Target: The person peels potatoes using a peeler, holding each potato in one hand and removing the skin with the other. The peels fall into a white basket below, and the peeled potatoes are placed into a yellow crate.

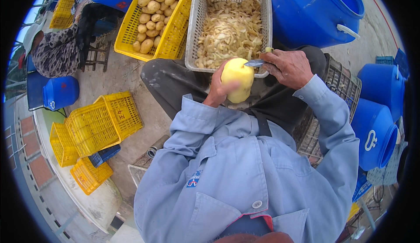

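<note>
My left hand (218, 84) is wrapped around the left side of a large peeled potato (239, 82). The potato's bare flesh is yellow and it is held above the near end of a grey plastic crate (188, 46). In my right hand (290, 67) is a small knife or peeler with a pointed metal blade (254, 63). Its tip meets the upper part of the potato, and my fingers hide most of the handle. A thick heap of potato peelings (229, 35) fills much of the grey crate below.
Unpeeled potatoes (153, 6) lie in a yellow crate (169, 39) left of the peelings. A large blue plastic drum (305, 13) stands at the right, with more blue drums (374, 131) beyond my elbow. Yellow crates (92, 128) are stacked at left. Another person (57, 48) sits farther left.
</note>
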`<act>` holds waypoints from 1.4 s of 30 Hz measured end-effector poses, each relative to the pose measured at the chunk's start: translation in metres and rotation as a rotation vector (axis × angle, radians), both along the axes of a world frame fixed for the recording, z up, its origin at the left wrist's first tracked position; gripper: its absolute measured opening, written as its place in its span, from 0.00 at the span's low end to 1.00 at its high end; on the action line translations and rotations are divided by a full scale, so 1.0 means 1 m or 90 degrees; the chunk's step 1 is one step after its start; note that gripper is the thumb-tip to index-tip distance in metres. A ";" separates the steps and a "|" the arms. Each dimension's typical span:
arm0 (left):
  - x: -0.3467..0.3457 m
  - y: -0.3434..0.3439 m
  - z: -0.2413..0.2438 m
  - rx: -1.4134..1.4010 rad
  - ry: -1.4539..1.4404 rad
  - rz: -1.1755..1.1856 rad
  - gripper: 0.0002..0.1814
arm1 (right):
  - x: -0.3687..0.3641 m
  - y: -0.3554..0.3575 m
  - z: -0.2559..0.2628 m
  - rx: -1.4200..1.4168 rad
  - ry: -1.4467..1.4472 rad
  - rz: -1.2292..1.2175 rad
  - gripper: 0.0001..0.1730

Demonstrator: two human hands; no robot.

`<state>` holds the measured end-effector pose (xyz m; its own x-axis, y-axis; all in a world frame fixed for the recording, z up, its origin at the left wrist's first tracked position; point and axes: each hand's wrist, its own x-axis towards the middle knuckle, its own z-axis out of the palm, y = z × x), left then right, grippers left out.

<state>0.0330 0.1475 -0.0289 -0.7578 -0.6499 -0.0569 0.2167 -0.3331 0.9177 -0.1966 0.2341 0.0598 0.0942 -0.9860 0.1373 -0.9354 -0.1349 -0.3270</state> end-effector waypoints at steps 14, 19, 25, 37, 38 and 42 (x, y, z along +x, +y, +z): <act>0.016 0.016 -0.008 0.064 -0.071 -0.069 0.38 | 0.007 0.010 -0.017 0.202 -0.116 0.032 0.16; 0.018 0.019 -0.006 0.026 -0.094 -0.073 0.37 | 0.015 0.017 -0.010 0.300 -0.173 -0.014 0.18; 0.017 0.023 0.002 -0.014 -0.132 -0.073 0.37 | 0.023 0.024 -0.010 0.357 -0.229 -0.054 0.19; 0.022 0.030 -0.006 -0.011 -0.168 -0.068 0.38 | 0.036 0.034 -0.007 0.417 -0.189 -0.088 0.18; 0.023 0.031 -0.008 -0.010 -0.169 -0.063 0.38 | 0.036 0.035 -0.007 0.430 -0.217 -0.094 0.19; 0.022 0.029 0.000 -0.003 -0.183 -0.066 0.38 | 0.044 0.038 -0.014 0.466 -0.310 -0.139 0.20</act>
